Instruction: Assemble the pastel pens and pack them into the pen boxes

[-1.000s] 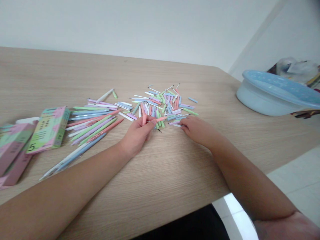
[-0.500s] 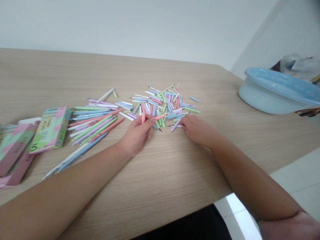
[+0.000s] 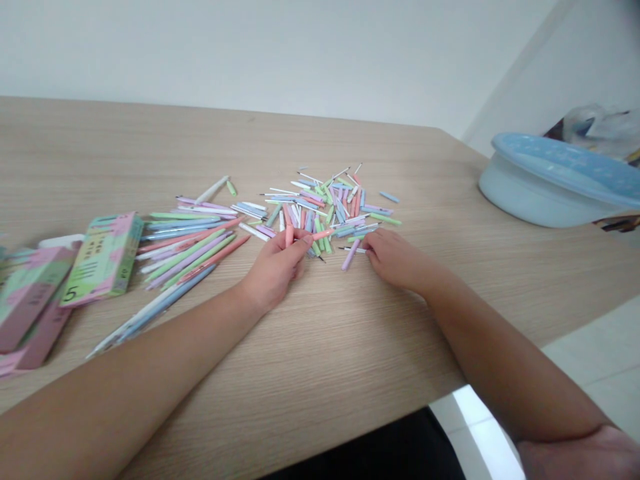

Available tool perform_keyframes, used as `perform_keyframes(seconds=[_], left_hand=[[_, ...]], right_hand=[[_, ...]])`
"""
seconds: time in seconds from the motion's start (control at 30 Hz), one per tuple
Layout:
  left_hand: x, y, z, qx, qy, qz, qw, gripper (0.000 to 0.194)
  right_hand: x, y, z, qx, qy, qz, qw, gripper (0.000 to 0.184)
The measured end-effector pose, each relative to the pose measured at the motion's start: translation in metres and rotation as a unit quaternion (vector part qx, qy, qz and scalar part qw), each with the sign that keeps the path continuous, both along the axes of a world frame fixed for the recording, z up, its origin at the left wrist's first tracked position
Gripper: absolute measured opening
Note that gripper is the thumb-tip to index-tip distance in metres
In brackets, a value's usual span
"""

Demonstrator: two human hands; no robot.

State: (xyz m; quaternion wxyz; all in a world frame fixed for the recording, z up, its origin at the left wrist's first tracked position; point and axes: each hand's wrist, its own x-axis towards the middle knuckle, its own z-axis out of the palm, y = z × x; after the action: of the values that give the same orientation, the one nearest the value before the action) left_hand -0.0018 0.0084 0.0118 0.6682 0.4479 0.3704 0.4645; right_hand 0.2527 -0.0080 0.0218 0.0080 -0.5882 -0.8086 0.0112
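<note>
My left hand is closed around coral pen parts. One coral barrel piece stands up between its fingers, and another coral piece sticks out to the right past the thumb. My right hand is low at the right edge of the pile, its fingers bent together at the end of a thin white pen refill with a dark tip. A short purple barrel piece lies just left of those fingertips. Between and beyond both hands spreads a pile of pastel pen parts and refills.
Left of the pile lie several longer pastel pens. Pink-and-green boxes stand farther left, one marked 5. A light blue basin is on the right side of the wooden table, whose front edge is near my lap.
The purple piece by my right fingertips has turned a little and lies lower. My right hand has barely shifted. My left hand keeps its hold on the coral parts.
</note>
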Motion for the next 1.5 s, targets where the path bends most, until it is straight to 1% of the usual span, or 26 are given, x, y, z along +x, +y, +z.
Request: perform_keyframes(seconds=[0.1, 0.27, 0.43, 0.67, 0.8, 0.9, 1.0, 1.1, 1.2, 1.27, 1.33, 1.37, 1.5], left_hand=[[-0.001, 0.001, -0.002, 0.006, 0.002, -0.003, 1.000, 0.028], [-0.001, 0.001, -0.002, 0.013, 0.017, -0.004, 1.000, 0.027], [-0.001, 0.001, -0.001, 0.015, 0.008, -0.009, 1.000, 0.027], [-0.001, 0.002, -0.003, 0.016, 0.017, -0.010, 1.000, 0.026], [-0.001, 0.001, -0.002, 0.014, 0.013, -0.005, 1.000, 0.028], [0.000, 0.001, -0.001, 0.009, 0.010, -0.006, 1.000, 0.028], [-0.001, 0.002, -0.002, 0.008, 0.009, -0.009, 1.000, 0.027], [-0.001, 0.003, -0.004, 0.011, 0.005, -0.010, 1.000, 0.027], [-0.001, 0.004, -0.005, 0.013, 0.005, -0.010, 1.000, 0.028], [-0.001, 0.003, -0.005, 0.011, 0.005, -0.009, 1.000, 0.030], [-0.001, 0.003, -0.004, 0.011, 0.001, -0.007, 1.000, 0.031], [-0.001, 0.003, -0.004, 0.012, -0.001, -0.007, 1.000, 0.032], [0.000, 0.003, -0.003, 0.015, -0.010, -0.012, 1.000, 0.031]], right_hand=[[0.002, 0.001, 0.002, -0.012, -0.011, -0.014, 1.000, 0.021], [0.010, 0.002, 0.005, -0.042, 0.004, -0.074, 0.996, 0.018], [0.011, 0.002, 0.005, -0.049, 0.013, -0.063, 0.997, 0.015], [0.011, 0.001, 0.005, -0.050, 0.001, -0.076, 0.996, 0.014], [0.010, -0.001, 0.005, -0.070, 0.043, -0.078, 0.994, 0.012], [0.006, -0.002, 0.003, -0.067, 0.065, -0.081, 0.992, 0.018], [0.004, 0.000, 0.000, -0.057, 0.050, -0.074, 0.994, 0.022], [0.004, 0.004, -0.003, -0.042, 0.011, -0.067, 0.997, 0.019], [0.002, 0.007, -0.004, -0.023, -0.003, -0.103, 0.994, 0.021], [-0.004, 0.005, -0.003, 0.002, 0.015, -0.136, 0.991, 0.025], [-0.016, -0.001, 0.000, 0.026, 0.043, -0.141, 0.989, 0.027], [-0.025, -0.004, 0.001, 0.032, 0.058, -0.127, 0.990, 0.028], [-0.059, -0.014, 0.000, 0.029, 0.092, -0.035, 0.995, 0.027]])
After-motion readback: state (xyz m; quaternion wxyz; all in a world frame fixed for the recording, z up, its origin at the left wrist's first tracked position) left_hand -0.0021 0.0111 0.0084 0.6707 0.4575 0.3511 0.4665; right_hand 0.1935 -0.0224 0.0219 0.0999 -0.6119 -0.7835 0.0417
